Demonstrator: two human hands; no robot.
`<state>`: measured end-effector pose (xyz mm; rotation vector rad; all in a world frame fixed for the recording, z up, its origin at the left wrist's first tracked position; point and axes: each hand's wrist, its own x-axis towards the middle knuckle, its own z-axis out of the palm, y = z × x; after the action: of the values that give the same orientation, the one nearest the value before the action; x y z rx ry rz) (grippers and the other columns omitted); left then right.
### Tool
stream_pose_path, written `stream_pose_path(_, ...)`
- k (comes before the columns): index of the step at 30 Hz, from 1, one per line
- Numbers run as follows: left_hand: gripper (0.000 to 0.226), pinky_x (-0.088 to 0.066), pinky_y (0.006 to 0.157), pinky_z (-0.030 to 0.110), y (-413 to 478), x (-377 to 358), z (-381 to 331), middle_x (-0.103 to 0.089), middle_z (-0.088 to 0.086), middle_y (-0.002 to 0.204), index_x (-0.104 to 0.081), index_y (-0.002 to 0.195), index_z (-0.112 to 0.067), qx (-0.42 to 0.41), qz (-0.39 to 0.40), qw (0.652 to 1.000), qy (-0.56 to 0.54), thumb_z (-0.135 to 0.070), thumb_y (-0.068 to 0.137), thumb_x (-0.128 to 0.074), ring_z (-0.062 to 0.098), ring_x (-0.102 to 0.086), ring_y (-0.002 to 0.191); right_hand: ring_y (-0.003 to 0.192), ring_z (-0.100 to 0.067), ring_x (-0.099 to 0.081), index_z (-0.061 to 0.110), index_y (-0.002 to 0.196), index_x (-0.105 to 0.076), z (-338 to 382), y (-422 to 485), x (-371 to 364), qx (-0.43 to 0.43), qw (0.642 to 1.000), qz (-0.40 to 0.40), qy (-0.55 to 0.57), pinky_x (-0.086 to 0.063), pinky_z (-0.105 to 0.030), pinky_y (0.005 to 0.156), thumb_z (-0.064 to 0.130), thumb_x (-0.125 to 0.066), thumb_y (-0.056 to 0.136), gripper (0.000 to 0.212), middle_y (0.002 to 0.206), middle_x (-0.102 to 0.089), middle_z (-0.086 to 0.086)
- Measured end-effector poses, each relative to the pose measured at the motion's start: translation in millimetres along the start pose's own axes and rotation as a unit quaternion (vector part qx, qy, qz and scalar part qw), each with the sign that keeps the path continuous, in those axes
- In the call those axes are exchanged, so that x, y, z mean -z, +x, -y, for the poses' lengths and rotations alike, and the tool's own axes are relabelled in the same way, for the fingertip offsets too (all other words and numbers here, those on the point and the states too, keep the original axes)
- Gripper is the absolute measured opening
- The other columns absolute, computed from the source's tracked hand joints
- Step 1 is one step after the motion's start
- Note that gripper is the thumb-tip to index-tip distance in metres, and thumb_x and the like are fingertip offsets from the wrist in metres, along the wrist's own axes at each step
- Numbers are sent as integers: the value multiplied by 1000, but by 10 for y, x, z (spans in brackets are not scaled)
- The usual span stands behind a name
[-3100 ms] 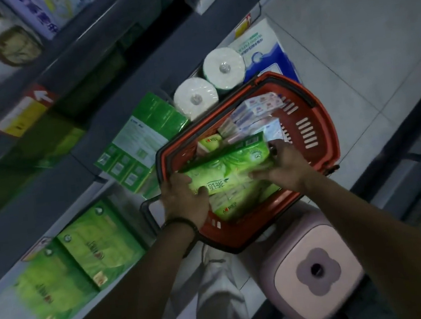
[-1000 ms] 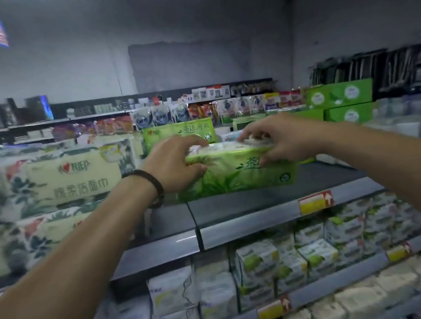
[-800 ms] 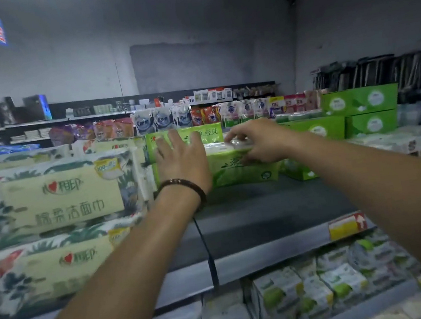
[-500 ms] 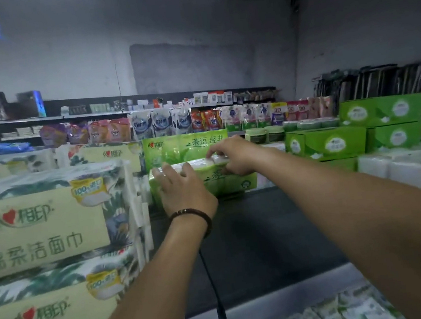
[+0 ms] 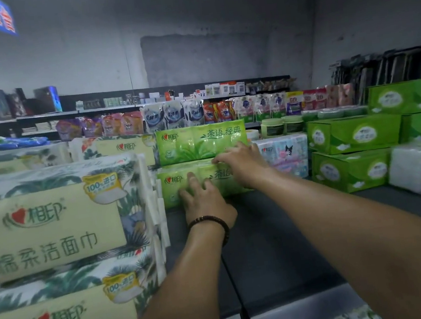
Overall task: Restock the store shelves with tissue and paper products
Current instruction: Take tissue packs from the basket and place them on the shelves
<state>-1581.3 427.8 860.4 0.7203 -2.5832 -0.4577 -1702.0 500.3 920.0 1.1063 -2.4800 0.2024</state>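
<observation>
Now left hand [image 5: 205, 199] and right hand [image 5: 242, 167] press straight fingers against the glossy green tissue pack [image 5: 172, 190].

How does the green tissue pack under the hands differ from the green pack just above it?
Both hands touch the lower green pack: the left hand presses its front, the right hand lies on its top edge; neither hand rests on the upper green pack. The hands hide part of the lower pack's print; the upper pack's print shows almost whole. Both have the same green wrap and logo.
</observation>
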Motion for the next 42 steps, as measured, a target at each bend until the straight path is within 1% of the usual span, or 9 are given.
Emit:
stream_pose_path(11,70,-23,128,52,-14,-39,1,18,4,173,-37,155,-13,-5,70,996,-56,-30,93,-66,48,-3,158,127,-35,-56,18,146,-62,47,-102,49,-75,995,8,71,-52,-46,107,-9,-57,96,57,143,-53,-16)
stream_pose_path(15,72,-24,127,53,10,-47,-16,16,5,173,-38,155,-13,-4,103,993,-53,-34,92,-67,49,-8,157,139,-36,-46,19,151,-57,77,-117,49,-99,992,26,73,-46,-45,110,-4,-62,96,59,147,-48,-13)
stream_pose_path(17,72,-27,125,54,48,-97,-25,7,11,174,-41,152,-12,-8,116,993,-36,-37,90,-66,51,-16,154,145,-36,-42,19,155,-52,66,-129,94,-100,990,50,81,-44,-44,113,-4,-63,94,66,153,-45,-12)
stream_pose_path(21,65,-42,115,55,95,-199,-70,-44,21,152,-52,138,-11,-32,108,993,-20,-44,84,-65,49,-42,139,144,-32,-49,20,161,-42,-54,-285,218,-91,985,75,125,-47,-37,106,-6,-61,94,74,162,-45,-11)
stream_pose_path(25,56,-52,104,47,49,-157,-129,-58,20,137,-57,132,-10,-79,120,990,2,-44,88,-66,44,-55,128,136,-29,-56,16,144,-62,-199,-601,420,-73,991,31,112,-48,-42,112,10,-66,100,45,149,-59,-10)
stream_pose_path(28,45,-57,96,45,-16,-12,-280,-66,16,126,-64,122,-14,-146,101,984,-4,-45,89,-65,39,-63,115,113,-20,-66,14,128,-73,-349,-948,611,-78,987,-28,135,-55,-38,99,16,-69,99,29,125,-72,-6)
stream_pose_path(33,26,-49,86,25,-610,334,-657,-75,-1,112,-73,115,-25,-315,90,941,-80,-42,96,-67,21,-69,104,80,0,-66,22,102,-79,-548,-2063,899,-137,973,-109,152,-54,-27,76,25,-75,96,8,87,-73,13)
stream_pose_path(38,21,-38,61,10,-1623,379,-1161,-72,-10,92,-74,105,-27,-431,114,888,-110,-43,98,-64,-3,-58,71,75,-3,-66,27,97,-78,-929,-3504,944,-228,944,-156,177,-54,-30,70,36,-74,94,10,79,-70,14)
stream_pose_path(42,17,-41,65,6,-2362,34,-1203,-68,-19,77,-70,94,-34,-486,162,837,-192,-50,95,-64,-6,-63,71,70,-11,-68,24,93,-77,-934,-4202,754,-272,912,-187,243,-56,-37,69,30,-73,92,8,76,-74,1)
